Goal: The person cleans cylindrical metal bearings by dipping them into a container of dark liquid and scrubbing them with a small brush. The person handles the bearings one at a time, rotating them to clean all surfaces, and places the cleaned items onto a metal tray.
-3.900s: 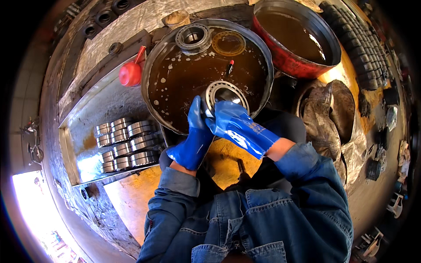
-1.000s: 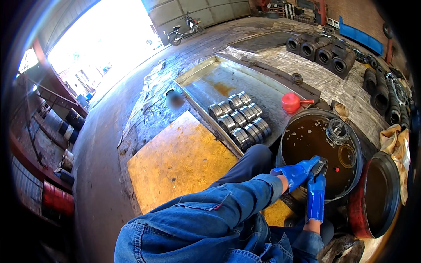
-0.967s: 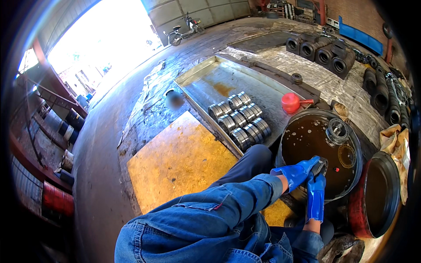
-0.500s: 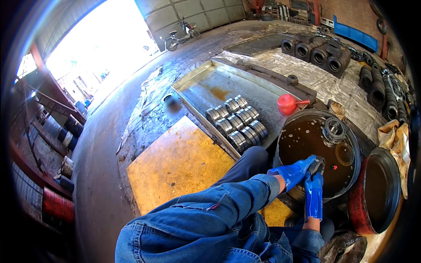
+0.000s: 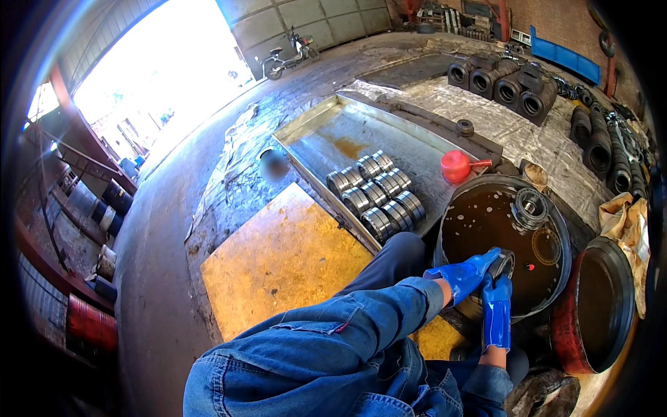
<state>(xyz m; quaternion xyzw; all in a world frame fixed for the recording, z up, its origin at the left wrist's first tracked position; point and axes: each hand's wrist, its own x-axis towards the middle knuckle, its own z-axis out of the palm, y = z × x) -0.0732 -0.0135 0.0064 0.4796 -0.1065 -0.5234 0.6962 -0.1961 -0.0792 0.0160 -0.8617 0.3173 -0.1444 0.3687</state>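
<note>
Both my hands wear blue rubber gloves and meet over the near side of a cut-down drum point(image 5: 445, 208) of brown liquid. A dark metal bearing ring point(image 5: 506, 263) is tilted between them. My left hand point(image 5: 469, 271) grips it from the left, fingers closed. From below, my right hand point(image 5: 496, 302) is closed on the same ring; the gloves partly cover it. Beyond them, a stack of metal bearing rings point(image 5: 529, 207) stands at the far right of the drum. A small red object point(image 5: 530, 267) shows in the liquid beside the held ring.
Left of the drum lies a shallow metal tray point(image 5: 410, 132) with rows of shiny bearing rings point(image 5: 375, 193). A red dipper point(image 5: 456, 166) rests at its right edge. A red-sided basin point(image 5: 571, 313) stands at right, a yellow board point(image 5: 278, 257) at left. Large dark rings point(image 5: 507, 89) line the back.
</note>
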